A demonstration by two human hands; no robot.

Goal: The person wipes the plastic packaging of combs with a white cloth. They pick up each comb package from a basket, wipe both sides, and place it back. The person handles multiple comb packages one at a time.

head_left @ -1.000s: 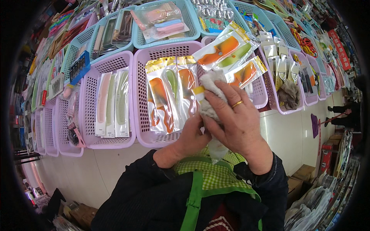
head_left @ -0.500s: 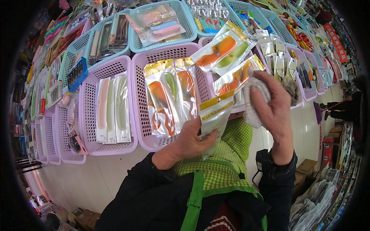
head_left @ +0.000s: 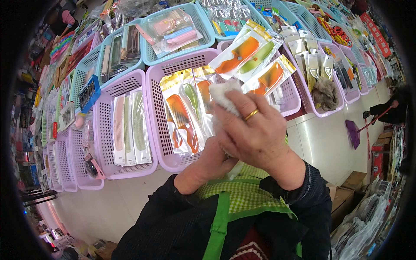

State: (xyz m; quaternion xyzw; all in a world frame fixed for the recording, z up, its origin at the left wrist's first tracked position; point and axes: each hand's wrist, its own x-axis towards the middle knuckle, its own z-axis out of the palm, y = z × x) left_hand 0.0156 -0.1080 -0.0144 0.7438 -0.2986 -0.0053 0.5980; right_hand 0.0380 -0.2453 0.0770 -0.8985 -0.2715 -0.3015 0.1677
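My right hand (head_left: 255, 130), with a gold ring on one finger, is closed on a bunched white cloth (head_left: 226, 92). It lies across the front of my left hand (head_left: 207, 162), whose fingers are curled around a clear plastic packet (head_left: 235, 171). Only a bit of that packet shows below the hands; its contents are hidden. Just beyond, packaged orange combs (head_left: 184, 123) and a green one lie in a lilac basket (head_left: 187, 57). More comb packets (head_left: 237, 55) rest fanned out over the neighbouring basket (head_left: 291, 102).
To the left, another lilac basket (head_left: 104, 151) contains pale packaged combs (head_left: 138, 125). Blue baskets (head_left: 149, 56) of small goods stand behind. A grey-brown cloth (head_left: 325, 94) sits in a basket at right. Cardboard boxes (head_left: 353, 181) stand on the floor; a person with a purple broom (head_left: 353, 134) is farther off.
My right hand has swung left with the white cloth, from beside the comb packets to over my left hand. It now covers most of the packet and its gold top.
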